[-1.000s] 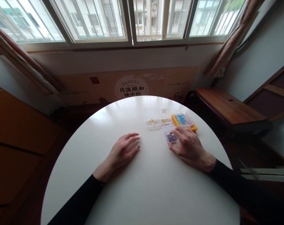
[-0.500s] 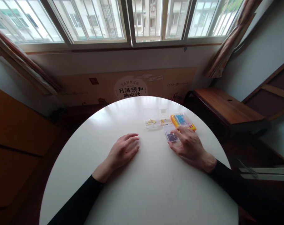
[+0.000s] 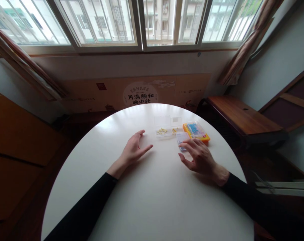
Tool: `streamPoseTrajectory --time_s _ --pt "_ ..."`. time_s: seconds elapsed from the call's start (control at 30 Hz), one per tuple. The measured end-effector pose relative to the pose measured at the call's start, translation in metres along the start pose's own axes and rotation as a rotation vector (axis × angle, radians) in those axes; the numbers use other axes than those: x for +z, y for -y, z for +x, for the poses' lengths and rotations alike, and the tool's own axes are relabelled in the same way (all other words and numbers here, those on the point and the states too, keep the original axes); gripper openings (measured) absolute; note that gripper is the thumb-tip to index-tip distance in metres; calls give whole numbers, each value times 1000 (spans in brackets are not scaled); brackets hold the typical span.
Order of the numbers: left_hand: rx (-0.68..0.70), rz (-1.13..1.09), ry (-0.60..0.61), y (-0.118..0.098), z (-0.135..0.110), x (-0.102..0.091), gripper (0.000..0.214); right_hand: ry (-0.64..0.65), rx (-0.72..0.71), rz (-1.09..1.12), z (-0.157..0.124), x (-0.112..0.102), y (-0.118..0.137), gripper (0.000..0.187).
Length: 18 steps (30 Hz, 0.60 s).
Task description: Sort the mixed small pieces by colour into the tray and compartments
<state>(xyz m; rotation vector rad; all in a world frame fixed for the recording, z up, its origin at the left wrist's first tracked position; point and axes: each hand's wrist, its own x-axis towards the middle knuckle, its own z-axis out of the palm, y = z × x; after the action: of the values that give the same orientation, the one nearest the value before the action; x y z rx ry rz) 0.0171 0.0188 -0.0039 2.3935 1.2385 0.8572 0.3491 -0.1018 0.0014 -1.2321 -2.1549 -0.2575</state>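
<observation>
My left hand (image 3: pixel 133 150) is open with thumb and fingers spread, holding nothing, above the left-middle of the white round table (image 3: pixel 152 207). My right hand (image 3: pixel 200 157) is open too, its fingers over the near edge of a small flat clear case (image 3: pixel 182 137) and its thumb apart. Whether the fingertips touch the case I cannot tell. Behind it stands an open clear plastic box (image 3: pixel 163 135) with small pale yellow pieces (image 3: pixel 162 131) in it. Just right of that lies a yellow-orange box (image 3: pixel 205 136) with a clear case of blue pieces (image 3: pixel 195 128) on top.
A wooden bench (image 3: pixel 244 110) stands beyond the table on the right. A printed cardboard panel (image 3: pixel 111 90) lines the wall under the window. An orange-brown cabinet (image 3: pixel 13 134) is at the left.
My left hand has moved slightly forward and spread its fingers. My right thumb has come away from the small case, whose lid now appears shut and covers the dark part seen before.
</observation>
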Motion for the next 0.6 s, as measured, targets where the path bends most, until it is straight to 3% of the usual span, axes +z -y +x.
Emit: streamPoseTrajectory --time_s 0.17,0.37,0.6 --pt "-16 -38 27 9 32 20 95 217 -263 213 7 -1 19 9" --pt "-16 -152 33 12 65 37 112 313 -245 293 15 -6 25 18" --pt "-44 -167 14 5 72 39 84 357 -252 349 17 -8 25 25"
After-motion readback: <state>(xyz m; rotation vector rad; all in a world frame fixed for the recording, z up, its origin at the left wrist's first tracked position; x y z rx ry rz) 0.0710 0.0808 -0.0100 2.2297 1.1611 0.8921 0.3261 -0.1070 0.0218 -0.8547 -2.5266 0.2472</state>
